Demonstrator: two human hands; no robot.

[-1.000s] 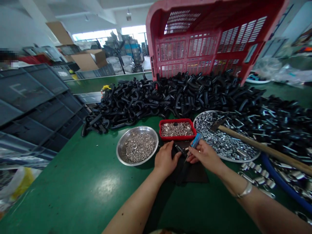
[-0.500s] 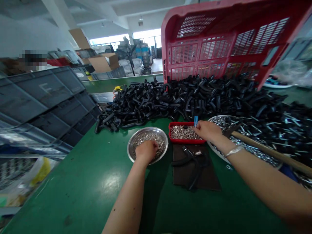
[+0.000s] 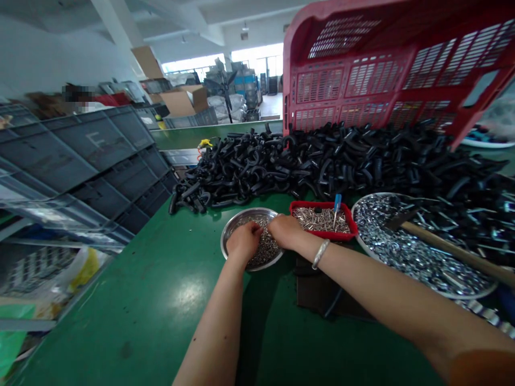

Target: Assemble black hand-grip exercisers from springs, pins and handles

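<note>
My left hand (image 3: 243, 241) dips into a steel bowl (image 3: 229, 233) of small silver metal parts, its fingers down among them. My right hand (image 3: 285, 231) sits beside it at the bowl's right side, fingers over the parts. Whether either hand holds any parts is hidden. To the right, a red tray (image 3: 324, 236) of silver pins has a blue-handled tool (image 3: 336, 206) standing in it, out of my hands. My right forearm, with a silver bangle (image 3: 321, 254), crosses above a dark mat (image 3: 317, 289) and hides most of it.
A large heap of curved black rubber pieces (image 3: 322, 163) lies behind the trays, below a tipped red plastic crate (image 3: 362, 80). On the right, a hammer (image 3: 442, 246) rests across a round tray of washers (image 3: 406, 257). Grey crates (image 3: 92, 155) are stacked left of the green workbench (image 3: 140, 305).
My right hand has moved left from the red tray to the steel bowl and no longer touches the blue-handled tool. My left hand remains in the bowl.
</note>
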